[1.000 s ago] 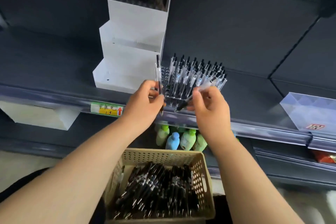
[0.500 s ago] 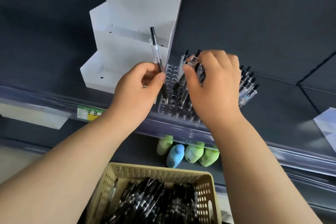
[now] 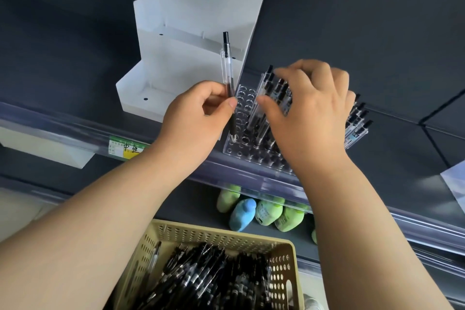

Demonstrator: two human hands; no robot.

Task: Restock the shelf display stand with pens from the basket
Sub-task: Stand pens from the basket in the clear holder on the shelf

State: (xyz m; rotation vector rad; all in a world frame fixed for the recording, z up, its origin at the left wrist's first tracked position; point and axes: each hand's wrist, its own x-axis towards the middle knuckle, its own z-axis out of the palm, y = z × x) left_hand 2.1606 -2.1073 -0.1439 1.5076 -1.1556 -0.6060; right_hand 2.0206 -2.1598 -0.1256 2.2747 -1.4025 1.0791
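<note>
Since half a second ago my right hand (image 3: 309, 113) has settled lower over the pens already standing in the clear display stand (image 3: 241, 118), fingers curled around their tops, though I cannot tell whether it grips one. My left hand (image 3: 198, 118) pinches a single pen (image 3: 227, 78) upright between thumb and forefinger, its tip at the stand's empty left holes. Below, the basket (image 3: 221, 236) holds the remaining pens.

Two hands (image 3: 196, 113), one pen (image 3: 227, 75) held upright, one clear holed stand (image 3: 242, 118), one white tiered stand (image 3: 191, 58), one basket (image 3: 208, 236) of too many pens to count, about five bottles (image 3: 242, 214), one shelf label (image 3: 125, 150)
</note>
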